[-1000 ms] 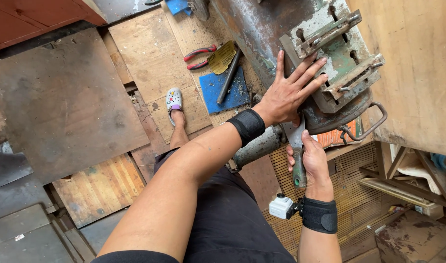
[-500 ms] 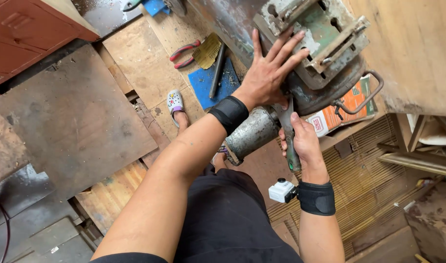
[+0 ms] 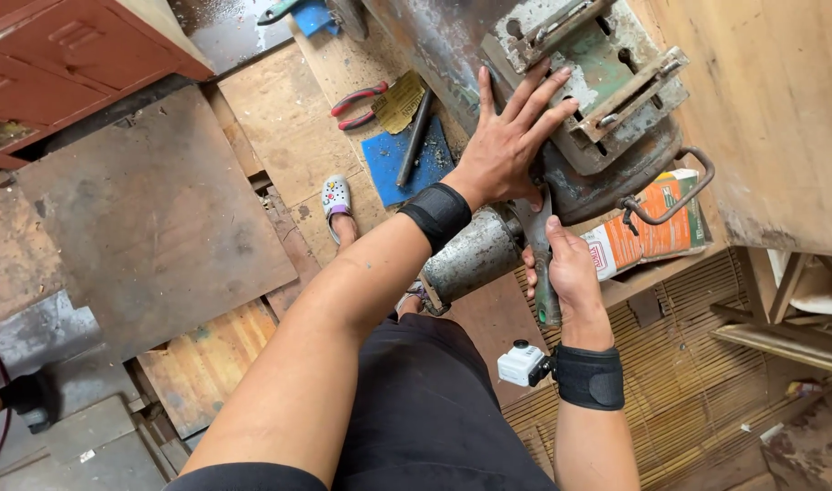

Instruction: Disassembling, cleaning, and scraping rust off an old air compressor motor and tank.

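Black wristbands [image 3: 438, 215], black trousers [image 3: 425, 409], white clog [image 3: 335, 195]

Red-handled pliers [image 3: 357, 104] lie on the plank floor [image 3: 288, 136] beside a blue mat [image 3: 388, 168] bearing a dark metal bar [image 3: 414, 138]; a red cabinet [image 3: 61, 64] stands at the floor's far-left corner.

the wrench [image 3: 540, 264] head is hidden between right hand [image 3: 570, 277] and machine [image 3: 607, 118].

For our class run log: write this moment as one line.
left hand: flat on grey machine | right hand: grips wrench under it | floor: red pliers
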